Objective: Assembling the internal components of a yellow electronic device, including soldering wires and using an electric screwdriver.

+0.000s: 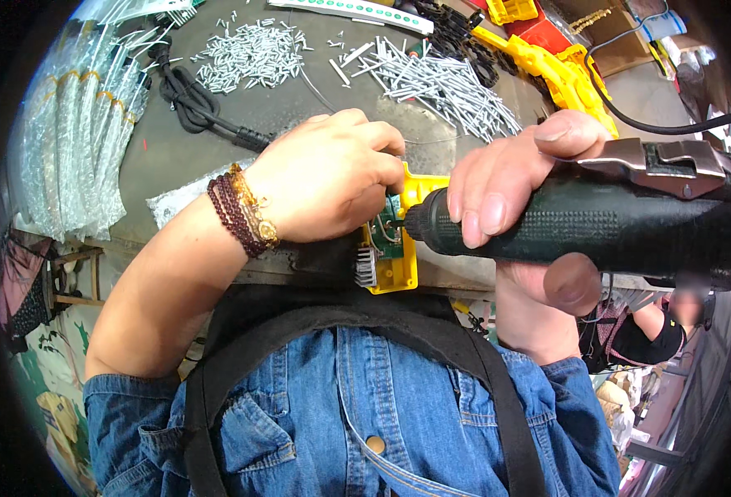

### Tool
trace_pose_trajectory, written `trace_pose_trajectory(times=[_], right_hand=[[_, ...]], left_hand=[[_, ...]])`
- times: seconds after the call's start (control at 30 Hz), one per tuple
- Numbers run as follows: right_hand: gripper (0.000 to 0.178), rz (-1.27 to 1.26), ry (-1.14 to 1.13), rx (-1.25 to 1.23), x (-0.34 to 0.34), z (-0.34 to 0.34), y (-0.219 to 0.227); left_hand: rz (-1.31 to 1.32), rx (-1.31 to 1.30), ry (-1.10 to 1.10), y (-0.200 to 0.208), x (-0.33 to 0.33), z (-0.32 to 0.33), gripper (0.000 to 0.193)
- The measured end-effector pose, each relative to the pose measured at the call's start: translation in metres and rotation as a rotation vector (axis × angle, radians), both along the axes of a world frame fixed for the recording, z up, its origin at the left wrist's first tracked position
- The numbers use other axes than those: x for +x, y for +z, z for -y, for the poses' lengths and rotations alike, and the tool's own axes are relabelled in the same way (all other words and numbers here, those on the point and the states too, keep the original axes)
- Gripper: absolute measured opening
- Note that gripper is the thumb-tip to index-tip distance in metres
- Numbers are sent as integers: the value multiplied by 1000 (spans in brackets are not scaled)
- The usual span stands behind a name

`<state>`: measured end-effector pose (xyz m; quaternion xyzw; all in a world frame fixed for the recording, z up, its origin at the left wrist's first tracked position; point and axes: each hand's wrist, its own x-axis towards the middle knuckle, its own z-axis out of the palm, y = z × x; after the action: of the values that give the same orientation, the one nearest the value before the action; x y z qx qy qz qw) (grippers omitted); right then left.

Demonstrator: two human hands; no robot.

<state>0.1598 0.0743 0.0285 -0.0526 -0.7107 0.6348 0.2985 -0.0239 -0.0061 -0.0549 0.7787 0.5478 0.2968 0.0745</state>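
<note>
1. A grey workbench (179, 157) is spread across the upper part of the view, its near edge bordered by the wearer's body.
2. A blue denim shirt (324, 389) is worn, crossed by a black apron (502, 406).
3. A dark electric driver (581, 224) is held roughly level, its ribbed nose pointed leftward at the work; whether its tip is in contact cannot be told.
4. Clear plastic-wrapped bundles (75, 157) are laid at the far left.
5. By the right hand (506, 174) the driver is gripped, with the fingers wrapped around its barrel just behind the nose.
6. The left hand (332, 178) is placed over the upper end of the work, its fingers bent downward; the fingertips are mostly hidden, so whether they are pinched or spread cannot be told.
7. Long silvery screws (444, 87) are heaped beyond the hands, toward the right.
8. Short silvery screws (249, 56) are piled farther left, near a looped black cable (196, 108).
9. A yellow housing (407, 277) is set at the bench's near edge, between the left hand and the driver's nose, partly covered by that hand.
10. A green circuit board (388, 244) is seated inside the housing.
11. A finned metal piece (366, 269) is seen at the housing's lower left.
</note>
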Motion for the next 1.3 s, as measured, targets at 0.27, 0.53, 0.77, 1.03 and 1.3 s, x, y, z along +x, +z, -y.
trace_pose_trajectory(times=[0.27, 0.53, 0.77, 1.03, 1.3], right_hand=[[90, -13, 75, 47, -1, -9, 0], [84, -107, 161, 152, -3, -15, -5], [82, -109, 121, 115, -2, -9, -4], [83, -57, 67, 85, 0, -8, 3], [80, -148, 175, 218, -2, -21, -12]], left_hand=[[-2, -21, -1, 2, 1, 0, 26], [0, -3, -6, 2, 1, -1, 24], [-7, 18, -3, 0, 1, 0, 21], [-6, -9, 1, 2, 1, 1, 22], [-24, -26, 15, 2, 1, 1, 25]])
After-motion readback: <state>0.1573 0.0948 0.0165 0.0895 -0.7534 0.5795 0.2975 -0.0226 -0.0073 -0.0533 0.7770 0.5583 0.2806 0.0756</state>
